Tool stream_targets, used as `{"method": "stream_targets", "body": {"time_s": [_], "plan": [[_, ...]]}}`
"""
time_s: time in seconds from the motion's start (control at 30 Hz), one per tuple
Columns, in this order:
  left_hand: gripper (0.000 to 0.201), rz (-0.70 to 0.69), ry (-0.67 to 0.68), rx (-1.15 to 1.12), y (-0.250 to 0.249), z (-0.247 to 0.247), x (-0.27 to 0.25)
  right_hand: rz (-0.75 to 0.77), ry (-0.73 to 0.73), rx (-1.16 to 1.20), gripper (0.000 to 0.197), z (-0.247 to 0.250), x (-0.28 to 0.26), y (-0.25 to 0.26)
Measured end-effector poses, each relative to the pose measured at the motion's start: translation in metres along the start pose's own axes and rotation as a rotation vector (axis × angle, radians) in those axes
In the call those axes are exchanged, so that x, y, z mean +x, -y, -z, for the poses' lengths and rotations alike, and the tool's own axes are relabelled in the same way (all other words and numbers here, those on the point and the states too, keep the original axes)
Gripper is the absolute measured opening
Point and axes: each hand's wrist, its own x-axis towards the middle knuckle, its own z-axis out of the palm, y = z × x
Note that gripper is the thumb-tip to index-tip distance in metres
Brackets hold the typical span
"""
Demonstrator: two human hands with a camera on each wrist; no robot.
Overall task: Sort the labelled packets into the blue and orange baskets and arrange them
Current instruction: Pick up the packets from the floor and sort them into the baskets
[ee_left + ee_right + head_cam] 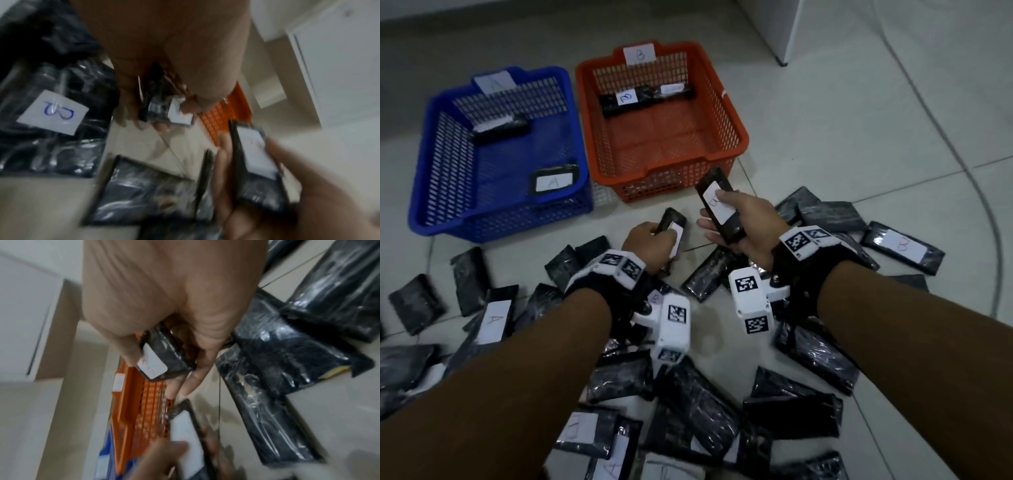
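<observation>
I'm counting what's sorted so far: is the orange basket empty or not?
Not empty. The orange basket holds black packets at its far end, one labelled B; most of its floor is bare. Their exact count cannot be told.

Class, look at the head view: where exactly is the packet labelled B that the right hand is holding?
The B packet is gripped in the right hand, raised just in front of the orange basket, at its near right corner, and right of the left hand.

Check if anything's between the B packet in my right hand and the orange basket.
Nothing visible. The right hand holds the B packet just outside the orange basket; only the basket's own near wall lies between, and its floor there is bare.
</observation>
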Motion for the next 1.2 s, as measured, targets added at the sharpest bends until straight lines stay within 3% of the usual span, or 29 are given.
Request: {"method": "stream_targets", "body": {"time_s": [0.1, 0.2, 0.27, 0.37, 0.47, 0.6, 0.73, 0.93, 1.03, 1.2], "plan": [[0.017, 0.181, 0.108, -0.565, 0.001, 0.023, -0.008, 0.156, -0.022, -0.242, 0.013, -0.013, 0.0, -0.001], [0.026, 0.154, 0.2, -0.675, 0.005, 0.054, -0.007, 0.379, -0.023, -0.674, 0.02, -0.029, -0.002, -0.001], [0.023, 0.064, 0.156, -0.582, 0.004, 0.076, -0.008, 0.524, -0.042, -0.844, 0.024, -0.04, -0.007, 0.0], [0.016, -0.098, 0.031, -0.391, 0.006, 0.108, -0.01, 0.676, -0.05, -0.913, 0.016, -0.054, -0.013, 0.005], [0.017, -0.34, -0.147, 0.014, 0.006, 0.134, -0.002, 0.85, -0.088, -1.01, 0.021, -0.065, -0.004, 0.011], [0.02, -0.638, -0.297, 0.4, -0.023, 0.141, 0.021, 1.105, -0.264, -1.239, 0.02, -0.067, 0.018, 0.038], [0.038, -0.676, -0.359, 0.576, -0.047, 0.125, 0.055, 1.055, -0.28, -1.368, 0.033, -0.06, 0.041, 0.067], [0.038, -0.593, -0.231, 0.784, -0.053, 0.105, 0.094, 0.894, -0.089, -1.629, 0.032, -0.057, 0.07, 0.078], [0.037, -0.663, -0.202, 0.779, -0.06, 0.102, 0.1, 0.84, -0.019, -1.678, 0.033, -0.057, 0.08, 0.07], [0.044, -0.804, -0.298, 0.808, -0.059, 0.095, 0.102, 0.804, -0.099, -1.67, 0.049, -0.055, 0.088, 0.068]]}}
